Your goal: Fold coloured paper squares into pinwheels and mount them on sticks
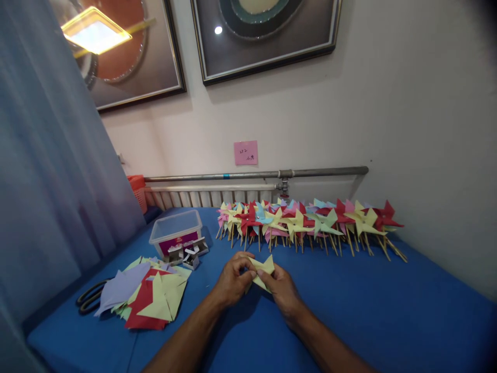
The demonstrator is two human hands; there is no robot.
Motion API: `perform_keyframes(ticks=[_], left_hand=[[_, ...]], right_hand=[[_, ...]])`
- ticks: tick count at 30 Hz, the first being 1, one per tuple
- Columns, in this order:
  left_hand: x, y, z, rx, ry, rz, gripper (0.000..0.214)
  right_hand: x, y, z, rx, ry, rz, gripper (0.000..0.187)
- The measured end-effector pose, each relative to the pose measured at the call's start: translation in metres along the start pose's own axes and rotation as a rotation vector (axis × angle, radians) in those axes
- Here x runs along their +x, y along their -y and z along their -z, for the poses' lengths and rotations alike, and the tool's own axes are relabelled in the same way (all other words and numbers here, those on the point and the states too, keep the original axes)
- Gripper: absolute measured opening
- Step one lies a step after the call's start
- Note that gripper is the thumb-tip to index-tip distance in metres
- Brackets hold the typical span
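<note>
Over the blue cloth, both of my hands grip one pale yellow paper pinwheel [266, 266] whose corners are partly folded inward. My left hand [237, 278] is closed, thumb and fingers pinching near the middle of the paper. On the other side my right hand [282, 288] is closed too, its thumb pressed on the paper close to the left fingertips. The fingers cover the pinwheel's centre, so whether a pin is there cannot be made out. Behind the hands, many finished pinwheels [297, 221] in red, yellow, blue, pink and green lie in a row on wooden sticks.
At left lies a pile of cut paper squares [165, 298] over black-handled scissors [91, 298]. Small open boxes [191, 259] with metal bits sit beside a clear plastic tub [176, 228]. A metal pipe [248, 175] runs along the wall; a blue curtain [66, 155] hangs at left.
</note>
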State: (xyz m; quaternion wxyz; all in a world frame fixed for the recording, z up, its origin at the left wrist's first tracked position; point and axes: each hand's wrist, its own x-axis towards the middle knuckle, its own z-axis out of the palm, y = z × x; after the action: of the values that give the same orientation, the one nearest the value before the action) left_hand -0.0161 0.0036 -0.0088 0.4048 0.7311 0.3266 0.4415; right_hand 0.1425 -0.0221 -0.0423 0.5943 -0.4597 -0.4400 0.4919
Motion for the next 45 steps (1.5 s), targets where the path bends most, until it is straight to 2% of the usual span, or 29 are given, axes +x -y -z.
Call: perform_keyframes(ticks=[12,20,25,31,38,43,45], left_hand=[[-0.001,-0.002,-0.005,0.007,-0.031,0.06,0.007],[0.0,0.004,-0.009,0.0,-0.06,0.059,0.009],[0.0,0.004,-0.012,0.027,-0.126,0.126,0.013],[-0.002,-0.001,-0.013,-0.048,-0.176,0.18,0.019],[-0.002,0.004,-0.019,-0.248,-0.33,0.35,0.035],[-0.002,0.0,-0.015,-0.464,-0.185,0.434,0.042],[-0.004,-0.002,-0.014,-0.511,-0.165,0.447,0.042]], right_hand=[[0.005,-0.011,0.007,-0.096,0.052,0.029,0.05],[0.002,-0.005,0.004,-0.056,0.041,0.031,0.048],[-0.003,0.004,-0.001,-0.029,0.027,0.007,0.048],[-0.005,0.009,-0.002,-0.021,0.021,0.006,0.049],[-0.002,0.0,0.002,0.027,0.054,0.011,0.048],[-0.005,0.002,0.001,0.043,0.085,-0.003,0.049],[-0.007,0.006,0.0,0.028,0.093,-0.016,0.049]])
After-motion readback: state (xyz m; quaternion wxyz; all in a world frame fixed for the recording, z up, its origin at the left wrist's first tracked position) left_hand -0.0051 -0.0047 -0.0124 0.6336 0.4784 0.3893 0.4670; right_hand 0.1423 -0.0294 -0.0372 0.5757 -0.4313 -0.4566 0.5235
